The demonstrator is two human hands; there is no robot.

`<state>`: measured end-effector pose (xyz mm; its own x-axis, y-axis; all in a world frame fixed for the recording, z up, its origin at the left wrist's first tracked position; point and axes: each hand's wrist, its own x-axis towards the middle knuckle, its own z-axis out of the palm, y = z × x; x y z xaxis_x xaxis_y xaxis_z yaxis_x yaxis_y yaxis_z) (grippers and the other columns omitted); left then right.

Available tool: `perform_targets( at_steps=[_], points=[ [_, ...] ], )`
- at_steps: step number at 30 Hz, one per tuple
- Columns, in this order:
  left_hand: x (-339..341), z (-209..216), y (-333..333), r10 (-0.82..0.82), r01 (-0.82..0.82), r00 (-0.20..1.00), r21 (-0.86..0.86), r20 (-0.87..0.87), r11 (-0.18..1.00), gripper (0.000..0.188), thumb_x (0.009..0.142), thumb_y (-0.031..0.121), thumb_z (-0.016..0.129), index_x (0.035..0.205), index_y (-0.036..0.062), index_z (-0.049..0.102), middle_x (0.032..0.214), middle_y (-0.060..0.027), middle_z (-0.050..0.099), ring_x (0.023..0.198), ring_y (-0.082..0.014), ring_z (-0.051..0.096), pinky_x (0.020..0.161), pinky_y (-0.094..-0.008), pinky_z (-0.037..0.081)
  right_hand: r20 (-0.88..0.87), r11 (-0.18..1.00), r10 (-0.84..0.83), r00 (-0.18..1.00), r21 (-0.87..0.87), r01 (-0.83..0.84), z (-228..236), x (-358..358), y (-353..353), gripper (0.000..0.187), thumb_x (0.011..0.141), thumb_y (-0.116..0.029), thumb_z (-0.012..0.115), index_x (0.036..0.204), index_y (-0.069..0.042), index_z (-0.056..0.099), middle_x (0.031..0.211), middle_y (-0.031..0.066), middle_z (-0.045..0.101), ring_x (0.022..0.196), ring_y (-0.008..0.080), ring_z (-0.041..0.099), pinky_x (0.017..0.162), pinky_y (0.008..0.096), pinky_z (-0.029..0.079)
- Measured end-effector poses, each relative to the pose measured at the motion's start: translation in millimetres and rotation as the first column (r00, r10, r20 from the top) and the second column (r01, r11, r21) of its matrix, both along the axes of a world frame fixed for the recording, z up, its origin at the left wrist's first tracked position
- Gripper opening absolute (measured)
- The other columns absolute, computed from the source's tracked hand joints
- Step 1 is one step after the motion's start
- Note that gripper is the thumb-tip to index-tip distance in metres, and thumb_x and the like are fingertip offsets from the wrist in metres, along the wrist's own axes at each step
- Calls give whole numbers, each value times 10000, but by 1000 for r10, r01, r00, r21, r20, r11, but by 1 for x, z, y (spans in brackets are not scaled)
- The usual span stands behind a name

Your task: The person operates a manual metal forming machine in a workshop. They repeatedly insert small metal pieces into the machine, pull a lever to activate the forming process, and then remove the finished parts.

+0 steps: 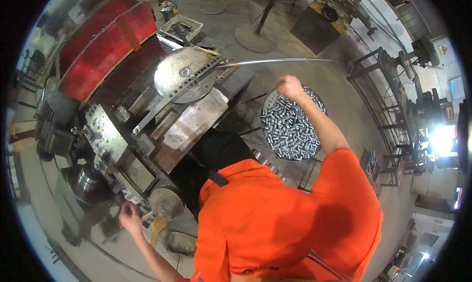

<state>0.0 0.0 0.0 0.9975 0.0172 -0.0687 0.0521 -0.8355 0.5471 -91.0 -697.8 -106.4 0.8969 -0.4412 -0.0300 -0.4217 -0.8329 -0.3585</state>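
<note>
My right hand [291,87], at the end of a bare forearm, is closed above the far rim of a round tray [266,108]. Whatever its fingers hold is hidden. Many short, shiny metal cylinders [290,127] fill the tray. Low on the left, my left hand [130,217] has its fingers curled in beside the machine's round metal wheel [166,203]; a pale stub of handle [147,216] lies between hand and wheel. Anything in those fingers is too small to make out.
Ahead stands the machine's large metal disc [182,71] with a drilled bar across it. A long rod [280,60] reaches right from it. A red curved guard [108,46] rises at the far left. Metal racks [383,85] line the right side. A shallow pan [181,243] sits below the wheel.
</note>
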Motion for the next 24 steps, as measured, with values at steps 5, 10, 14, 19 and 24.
perform_targets(
  at_steps=[5, 10, 14, 19, 24],
  points=[
    [-3, -34, -56, 8, -15, 999, -129, -53, 992, 190, 877, 157, 574, 820, -25, 578, 597, -13, 520, 547, -86, 460, 507, -250, 371, -353, 980, -196, 915, -53, 189, -38, -44, -57, 220, 642, -199, 601, 791, -63, 688, 877, 178, 659, 848, 310, 641, 787, 374, 515],
    [1, -37, -51, 24, -31, 998, -158, -49, 987, 193, 880, 153, 570, 833, -34, 578, 624, -19, 537, 554, -84, 463, 509, -246, 369, -456, 971, -236, 858, -141, 193, -88, -31, -73, 250, 666, -215, 614, 852, -66, 691, 950, 171, 660, 921, 293, 633, 820, 364, 506],
    [-2, -46, -42, 40, -38, 999, -73, 26, 997, 186, 878, 145, 568, 905, -35, 605, 661, -33, 572, 581, -93, 491, 545, -256, 405, -626, 988, -130, 769, -143, 51, -64, -4, -58, 414, 711, -284, 601, 1041, -38, 639, 1161, 151, 600, 1069, 273, 579, 906, 346, 470],
    [2, -41, -51, 70, -69, 997, -88, 10, 994, 184, 876, 130, 571, 925, -44, 600, 681, -36, 586, 612, -95, 514, 579, -259, 433, -626, 990, -84, 775, -143, -8, -83, -12, -80, 435, 729, -329, 572, 1062, -60, 642, 1174, 195, 578, 1118, 259, 547, 947, 337, 431],
    [-5, -11, -58, -93, 71, 990, -202, -105, 977, 177, 879, 123, 578, 963, -28, 615, 749, -23, 610, 656, -75, 534, 589, -232, 430, -558, 961, 101, 824, -160, -227, -62, -12, -73, 264, 731, -187, 531, 904, -82, 701, 1125, 216, 587, 1030, 289, 581, 888, 346, 465]
  ],
)
